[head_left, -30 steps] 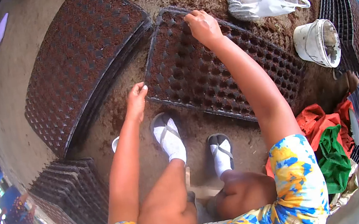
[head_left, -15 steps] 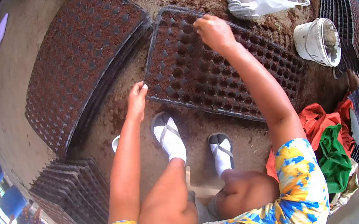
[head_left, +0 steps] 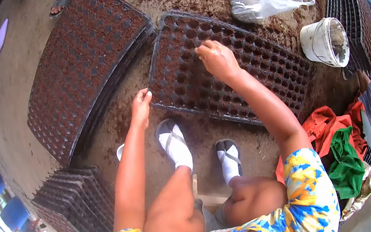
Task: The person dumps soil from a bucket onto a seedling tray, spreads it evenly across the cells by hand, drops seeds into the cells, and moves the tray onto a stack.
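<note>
A black seedling tray [head_left: 237,103] lies in front of me, its cells filled with dark brown soil. Round hollows show in the soil over most of it, while the cells towards the left end look more level. Over the tray's left-middle part is my right hand [head_left: 219,59], its fingertips pinched together; whatever they hold is too small to make out. My left hand [head_left: 141,108] is beside the tray's near left corner, thumb and fingers closed. I cannot see what, if anything, is inside it.
On the left stands a stack of soil-filled trays [head_left: 86,68], with more stacked trays [head_left: 72,197] below it. A clear plastic bag [head_left: 267,2], a white bucket [head_left: 317,46] and red cloth [head_left: 325,125] with green cloth [head_left: 346,163] lie rightward. Other people are at the edges.
My right hand has moved nearer to me and slightly left over the tray, still pinched. My left hand has stayed almost in place. More of another person's foot shows at the upper left.
</note>
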`<state>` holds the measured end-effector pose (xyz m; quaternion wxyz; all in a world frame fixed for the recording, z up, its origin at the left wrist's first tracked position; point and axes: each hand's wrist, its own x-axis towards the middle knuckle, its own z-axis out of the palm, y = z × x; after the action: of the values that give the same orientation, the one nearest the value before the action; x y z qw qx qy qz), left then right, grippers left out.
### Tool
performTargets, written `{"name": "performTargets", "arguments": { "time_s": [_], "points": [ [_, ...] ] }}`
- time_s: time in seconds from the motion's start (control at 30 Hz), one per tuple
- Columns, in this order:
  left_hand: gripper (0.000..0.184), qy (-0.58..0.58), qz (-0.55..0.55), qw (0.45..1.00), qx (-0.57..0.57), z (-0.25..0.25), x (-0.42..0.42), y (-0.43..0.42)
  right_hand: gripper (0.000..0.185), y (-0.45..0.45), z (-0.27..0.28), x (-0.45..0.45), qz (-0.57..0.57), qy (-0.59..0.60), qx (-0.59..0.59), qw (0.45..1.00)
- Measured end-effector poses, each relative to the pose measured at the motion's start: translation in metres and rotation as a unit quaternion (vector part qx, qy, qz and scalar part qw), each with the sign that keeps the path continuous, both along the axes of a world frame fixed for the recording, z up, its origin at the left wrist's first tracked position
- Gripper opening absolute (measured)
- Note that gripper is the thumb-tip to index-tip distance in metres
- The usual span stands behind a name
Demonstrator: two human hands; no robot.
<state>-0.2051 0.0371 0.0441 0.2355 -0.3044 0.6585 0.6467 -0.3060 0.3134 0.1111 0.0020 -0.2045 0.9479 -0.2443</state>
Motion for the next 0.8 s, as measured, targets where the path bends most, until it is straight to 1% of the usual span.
{"name": "performTargets", "arguments": {
  "time_s": [0.03,0.07,0.13,0.23,0.33,0.37,0.47,0.5,0.6,0.63,0.73,0.8],
  "points": [
    [0.018,-0.015,-0.001,1.0,-0.007,0.003,0.002,0.002,0.012,0.0,0.003,0.008,0.003,-0.008,-0.011,1.0],
    [0.018,-0.01,0.001,1.0,-0.003,0.004,0.003,0.003,0.013,-0.001,-0.005,0.014,0.01,-0.021,0.015,1.0],
    [0.019,0.004,0.004,1.0,0.003,0.001,0.002,0.002,0.013,-0.007,-0.01,0.014,0.037,0.008,0.042,0.998],
    [0.021,-0.01,0.005,1.0,-0.004,0.002,0.005,0.002,0.012,-0.006,-0.004,0.017,0.021,0.039,-0.026,0.999],
    [0.023,0.003,0.012,1.0,0.005,0.0,0.003,0.003,0.012,-0.011,-0.001,0.037,0.044,-0.026,-0.011,0.999],
    [0.024,0.01,0.009,1.0,0.012,0.001,0.003,0.003,0.011,-0.011,-0.009,0.041,0.065,-0.013,0.007,0.998],
    [0.025,0.029,0.001,1.0,0.004,-0.008,0.005,0.0,0.012,-0.012,-0.006,0.037,0.059,-0.036,-0.002,0.998],
    [0.025,0.019,0.001,1.0,0.006,-0.006,0.007,0.0,0.015,-0.014,-0.003,0.041,0.044,-0.007,-0.018,0.999],
    [0.024,0.008,0.01,1.0,0.009,-0.002,0.006,0.002,0.017,-0.015,0.012,0.056,0.061,-0.061,-0.047,0.995],
    [0.024,0.009,0.011,1.0,0.007,0.0,0.005,0.002,0.016,-0.016,0.001,0.062,0.075,-0.067,-0.027,0.995],
    [0.023,0.002,0.014,1.0,-0.001,0.004,-0.001,0.005,0.015,-0.021,-0.005,0.061,0.09,-0.07,0.017,0.993],
    [0.023,-0.002,0.011,1.0,-0.006,0.004,0.002,0.004,0.014,-0.019,0.0,0.065,0.091,-0.058,-0.017,0.994]
  ]
}}
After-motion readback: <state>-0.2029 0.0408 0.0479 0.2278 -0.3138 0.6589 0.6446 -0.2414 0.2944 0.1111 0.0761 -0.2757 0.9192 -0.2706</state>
